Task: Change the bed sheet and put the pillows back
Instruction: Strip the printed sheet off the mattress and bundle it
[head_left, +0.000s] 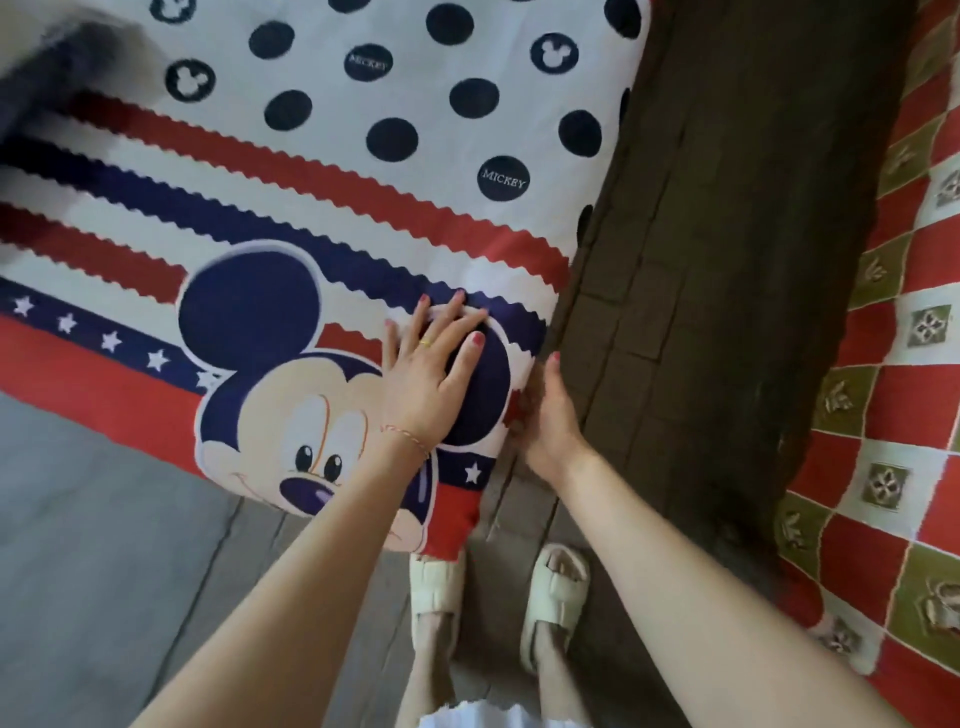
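Centrally, the left hand (434, 376) lies flat, fingers straight, pressing the printed bed sheet (322, 171). Just right, the right hand (545, 415) grips the sheet's edge beside the dark wooden frame (727, 234).

A home bedroom: cartoon bed sheet (322, 171), dark wooden bed frame (727, 260), tiled floor (909, 415).

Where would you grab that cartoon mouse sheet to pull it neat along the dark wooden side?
Probably the sheet is best gripped at its right edge, near the corner by the dark wooden frame, coming in from the right. That edge is free there, and the right hand is already at it with fingers hidden behind, while the left hand lies flat on top, pinning the cloth.
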